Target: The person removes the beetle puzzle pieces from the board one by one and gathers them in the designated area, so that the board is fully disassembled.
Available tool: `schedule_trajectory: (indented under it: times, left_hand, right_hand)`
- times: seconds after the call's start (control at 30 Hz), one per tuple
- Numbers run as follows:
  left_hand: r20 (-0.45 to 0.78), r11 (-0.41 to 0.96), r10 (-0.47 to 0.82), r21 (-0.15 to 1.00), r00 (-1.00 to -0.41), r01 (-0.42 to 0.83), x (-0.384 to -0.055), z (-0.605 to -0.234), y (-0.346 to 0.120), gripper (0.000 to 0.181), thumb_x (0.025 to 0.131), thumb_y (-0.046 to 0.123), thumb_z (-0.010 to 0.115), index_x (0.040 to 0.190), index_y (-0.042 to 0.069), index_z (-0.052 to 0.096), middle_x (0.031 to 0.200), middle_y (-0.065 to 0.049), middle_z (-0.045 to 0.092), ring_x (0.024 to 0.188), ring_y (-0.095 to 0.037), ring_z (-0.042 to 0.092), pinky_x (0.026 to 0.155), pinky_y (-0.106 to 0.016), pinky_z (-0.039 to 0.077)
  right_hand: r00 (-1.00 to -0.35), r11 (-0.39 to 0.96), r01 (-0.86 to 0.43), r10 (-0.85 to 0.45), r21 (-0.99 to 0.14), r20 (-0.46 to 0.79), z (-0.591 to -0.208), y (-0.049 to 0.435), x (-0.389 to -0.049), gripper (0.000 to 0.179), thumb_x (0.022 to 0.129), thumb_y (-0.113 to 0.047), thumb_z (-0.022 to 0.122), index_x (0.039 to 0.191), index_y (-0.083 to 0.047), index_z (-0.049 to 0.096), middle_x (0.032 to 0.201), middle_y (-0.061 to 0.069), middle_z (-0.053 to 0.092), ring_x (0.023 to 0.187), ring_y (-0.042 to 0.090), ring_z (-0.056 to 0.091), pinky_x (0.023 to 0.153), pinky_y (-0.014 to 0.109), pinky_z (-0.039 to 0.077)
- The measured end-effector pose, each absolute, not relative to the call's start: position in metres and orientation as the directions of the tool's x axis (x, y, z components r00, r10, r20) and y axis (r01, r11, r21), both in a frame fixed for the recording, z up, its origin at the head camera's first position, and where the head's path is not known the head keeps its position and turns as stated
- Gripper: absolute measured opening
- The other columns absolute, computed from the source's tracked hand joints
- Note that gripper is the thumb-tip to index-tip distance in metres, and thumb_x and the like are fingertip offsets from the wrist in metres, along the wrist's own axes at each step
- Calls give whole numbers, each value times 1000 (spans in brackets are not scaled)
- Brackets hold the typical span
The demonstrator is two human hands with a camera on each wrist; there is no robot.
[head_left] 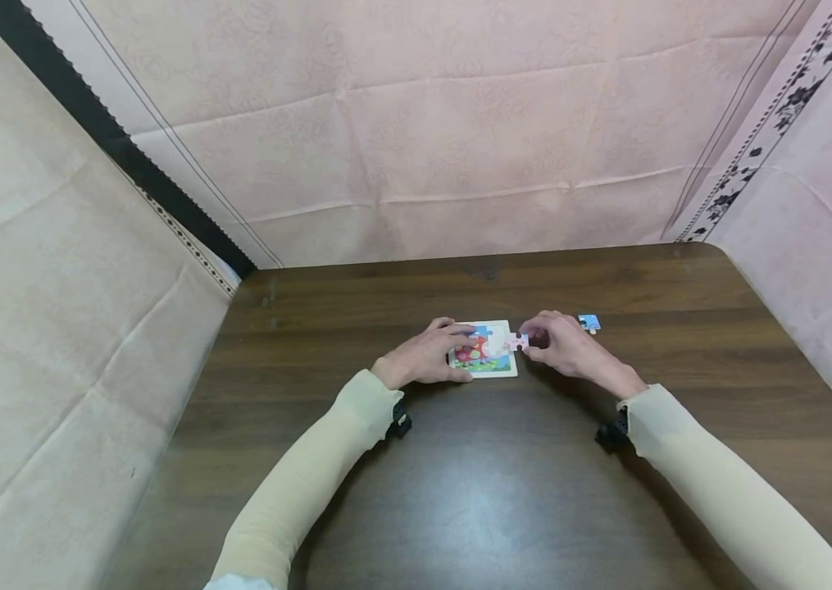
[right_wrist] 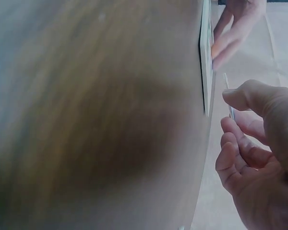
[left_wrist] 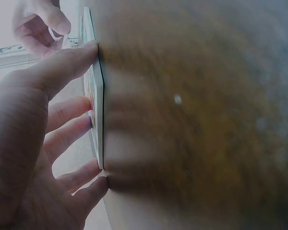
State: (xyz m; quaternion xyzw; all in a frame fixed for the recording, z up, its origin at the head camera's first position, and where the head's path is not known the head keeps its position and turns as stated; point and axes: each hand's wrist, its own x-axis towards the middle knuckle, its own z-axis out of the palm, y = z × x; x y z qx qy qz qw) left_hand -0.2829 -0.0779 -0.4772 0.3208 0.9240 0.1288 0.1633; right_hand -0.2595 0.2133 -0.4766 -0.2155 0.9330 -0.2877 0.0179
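Observation:
A small jigsaw puzzle [head_left: 498,367] with a white-bordered frame and a colourful picture lies flat on the table. Across its left side spreads my left hand [head_left: 436,352], thumb at the near edge and fingertips resting on the picture and along the frame's border. My right hand [head_left: 566,342] pinches a pink and white puzzle piece [head_left: 519,342] between thumb and fingers. In the head view that piece overlaps the puzzle's right border; in the right wrist view the thin piece [right_wrist: 226,81] appears edge-on, raised above the board. A blue puzzle piece [head_left: 589,323] lies just beyond the right hand.
The brown wooden table [head_left: 460,483] carries the puzzle towards its far side. Pale cloth [head_left: 460,147] hangs behind the table and at both sides. Dark wrist-worn devices [head_left: 400,419] sit under both cream sleeves.

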Motion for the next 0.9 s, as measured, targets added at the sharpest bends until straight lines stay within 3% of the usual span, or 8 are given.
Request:
schedule_trajectory:
  times: [0.73, 0.9]
  left_hand:
    - [-210, 751, 646, 347, -734, 561, -281, -476, -79, 69, 100, 49, 78, 161, 23, 56, 180, 6, 34, 167, -30, 22, 130, -56, 39]
    - [-209, 751, 645, 349, -735, 560, -282, -477, -78, 70, 100, 49, 78, 161, 23, 56, 180, 6, 34, 167, -30, 22, 130, -56, 39]
  right_hand:
    - [-926, 766, -373, -340, -524, 162, -480, 283, -244, 25, 95, -3, 80, 119, 2, 75, 107, 16, 75, 99, 30, 67, 88, 45, 54]
    - [-938, 781, -342, -319, -522, 137, -479, 293, -239, 27, 97, -5, 79, 122, 4, 75, 111, 19, 74, 101, 31, 67, 89, 47, 53]
